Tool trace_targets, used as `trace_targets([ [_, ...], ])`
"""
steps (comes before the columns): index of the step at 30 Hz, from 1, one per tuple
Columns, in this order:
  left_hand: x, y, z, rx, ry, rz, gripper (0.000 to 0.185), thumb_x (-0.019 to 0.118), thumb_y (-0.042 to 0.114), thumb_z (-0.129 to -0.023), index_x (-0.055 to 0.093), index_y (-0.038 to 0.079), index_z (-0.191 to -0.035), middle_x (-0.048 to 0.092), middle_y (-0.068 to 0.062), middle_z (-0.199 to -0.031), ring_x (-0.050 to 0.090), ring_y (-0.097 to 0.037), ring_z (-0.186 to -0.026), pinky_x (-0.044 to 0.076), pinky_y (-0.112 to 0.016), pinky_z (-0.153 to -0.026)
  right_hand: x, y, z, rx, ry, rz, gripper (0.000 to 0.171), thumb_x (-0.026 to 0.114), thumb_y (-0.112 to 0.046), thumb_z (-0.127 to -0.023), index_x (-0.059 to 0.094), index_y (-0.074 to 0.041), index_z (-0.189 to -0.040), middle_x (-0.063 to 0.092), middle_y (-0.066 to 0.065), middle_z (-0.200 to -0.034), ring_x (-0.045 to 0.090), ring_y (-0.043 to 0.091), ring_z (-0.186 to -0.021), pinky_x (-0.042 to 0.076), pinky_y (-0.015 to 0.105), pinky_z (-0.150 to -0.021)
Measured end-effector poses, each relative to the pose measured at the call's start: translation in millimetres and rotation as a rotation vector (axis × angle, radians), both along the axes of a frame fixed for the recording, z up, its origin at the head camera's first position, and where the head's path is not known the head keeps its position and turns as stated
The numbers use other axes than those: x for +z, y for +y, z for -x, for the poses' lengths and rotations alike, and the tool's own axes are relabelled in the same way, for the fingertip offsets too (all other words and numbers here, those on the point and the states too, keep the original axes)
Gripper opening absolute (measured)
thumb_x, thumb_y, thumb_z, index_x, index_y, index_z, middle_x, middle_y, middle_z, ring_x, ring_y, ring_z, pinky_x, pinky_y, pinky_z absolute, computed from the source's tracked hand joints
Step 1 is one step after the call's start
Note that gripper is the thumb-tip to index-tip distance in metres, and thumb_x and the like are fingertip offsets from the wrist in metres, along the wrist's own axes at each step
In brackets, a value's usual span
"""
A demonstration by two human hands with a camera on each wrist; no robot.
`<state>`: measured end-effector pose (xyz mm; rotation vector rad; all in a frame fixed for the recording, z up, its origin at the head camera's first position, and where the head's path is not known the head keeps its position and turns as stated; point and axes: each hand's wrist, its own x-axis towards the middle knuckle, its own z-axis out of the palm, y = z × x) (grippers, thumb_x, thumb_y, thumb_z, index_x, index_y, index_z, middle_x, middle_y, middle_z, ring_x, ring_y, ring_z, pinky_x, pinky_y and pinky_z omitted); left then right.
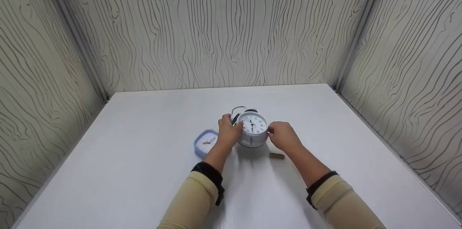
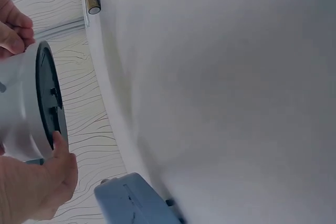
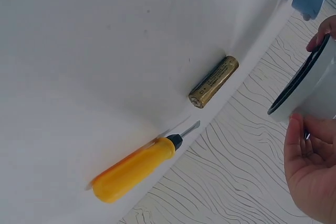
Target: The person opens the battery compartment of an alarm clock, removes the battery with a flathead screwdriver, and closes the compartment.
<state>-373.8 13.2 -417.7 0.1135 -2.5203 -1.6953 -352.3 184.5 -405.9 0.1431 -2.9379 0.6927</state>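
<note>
The white alarm clock (image 1: pixel 253 128) is held just above the table's (image 1: pixel 144 171) middle, left hand (image 1: pixel 228 132) and right hand (image 1: pixel 283 135) gripping its sides. Loose sideways grips could let it slip onto the battery (image 1: pixel 277 155) below.

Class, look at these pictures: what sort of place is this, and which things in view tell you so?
Probably a purpose-built recording booth, not a home: a bare white table enclosed by wood-grain wall panels, with only an alarm clock, a battery and a screwdriver laid out.
</note>
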Motion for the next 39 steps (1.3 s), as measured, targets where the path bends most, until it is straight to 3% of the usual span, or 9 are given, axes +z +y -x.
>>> trace_targets([
  [7, 2.6, -10.1, 3.7, 0.045, -0.048, -0.079, 0.048, 0.052, 0.024, -0.083, 0.036, 0.008, -0.125, 0.038, -0.015, -0.119, 0.041, -0.023, -0.111, 0.036, -0.032, -0.092, 0.2, -4.4, -1.8, 0.085, 0.089, 0.012, 0.005, 0.058, -0.011, -0.082, 0.062, -0.011, -0.079, 0.056, -0.002, -0.071, 0.049, 0.014, -0.066, 0.045, 0.030, -0.062],
  [12, 7.9, -19.2, 2.5, 0.027, -0.098, -0.194, 0.048, 0.048, 0.023, -0.086, 0.034, 0.009, -0.129, 0.036, -0.014, -0.124, 0.042, -0.023, -0.109, 0.048, -0.030, -0.073, -0.9, -1.3, -1.0, 0.183, 0.207, 0.038, 0.007, 0.058, -0.011, -0.080, 0.062, -0.010, -0.086, 0.058, -0.001, -0.079, 0.053, 0.012, -0.072, 0.047, 0.028, -0.065],
  [15, 12.0, -23.8, 1.0, -0.002, -0.153, -0.296, 0.048, 0.046, 0.023, -0.088, 0.031, 0.011, -0.132, 0.034, -0.012, -0.130, 0.042, -0.021, -0.109, 0.049, -0.029, -0.068, -2.9, 4.4, 1.8, 0.222, 0.211, 0.093, 0.025, 0.056, -0.006, -0.078, 0.058, -0.009, -0.103, 0.058, 0.002, -0.092, 0.055, 0.014, -0.083, 0.047, 0.029, -0.072],
  [18, 15.9, -25.6, -0.2, -0.033, -0.198, -0.352, 0.047, 0.044, 0.023, -0.089, 0.029, 0.013, -0.133, 0.033, -0.008, -0.133, 0.043, -0.019, -0.109, 0.048, -0.028, -0.069, -5.2, 9.4, 4.4, 0.232, 0.174, 0.093, 0.050, 0.055, -0.005, -0.078, 0.042, -0.014, -0.125, 0.049, 0.004, -0.112, 0.053, 0.019, -0.095, 0.046, 0.034, -0.079],
  [22, 17.9, -24.8, -2.6, -0.074, -0.192, -0.328, 0.047, 0.044, 0.024, -0.089, 0.030, 0.013, -0.132, 0.035, -0.007, -0.132, 0.044, -0.018, -0.108, 0.048, -0.029, -0.069, -11.4, 12.7, 6.2, 0.248, 0.208, -0.006, 0.083, 0.066, -0.012, -0.075, 0.015, -0.031, -0.137, 0.030, 0.001, -0.132, 0.050, 0.020, -0.105, 0.044, 0.036, -0.083],
  [25, 17.5, -24.5, -5.8, -0.096, -0.171, -0.305, 0.046, 0.044, 0.024, -0.089, 0.032, 0.012, -0.132, 0.036, -0.008, -0.131, 0.043, -0.020, -0.109, 0.049, -0.031, -0.068, -15.9, 12.2, 5.9, 0.294, 0.307, -0.058, 0.097, 0.074, -0.011, -0.067, 0.010, -0.034, -0.137, 0.025, -0.002, -0.136, 0.051, 0.019, -0.104, 0.044, 0.035, -0.083],
  [33, 14.8, -26.0, -11.9, -0.141, -0.229, -0.283, 0.044, 0.044, 0.029, -0.089, 0.034, 0.017, -0.131, 0.036, -0.007, -0.132, 0.042, -0.020, -0.112, 0.049, -0.031, -0.071, -24.2, 10.5, 2.8, 0.406, 0.558, -0.153, 0.077, 0.075, -0.004, -0.062, 0.034, -0.014, -0.127, 0.048, 0.004, -0.122, 0.054, 0.020, -0.101, 0.043, 0.028, -0.084],
  [39, 10.0, -30.5, -14.0, -0.172, -0.208, -0.247, 0.046, 0.046, 0.038, -0.087, 0.035, 0.023, -0.130, 0.038, -0.004, -0.131, 0.044, -0.019, -0.111, 0.041, -0.039, -0.086, -27.3, 12.3, 1.3, 0.416, 0.632, -0.181, 0.073, 0.075, -0.003, -0.061, 0.037, -0.007, -0.123, 0.056, 0.008, -0.110, 0.057, 0.014, -0.094, 0.045, 0.022, -0.080],
])
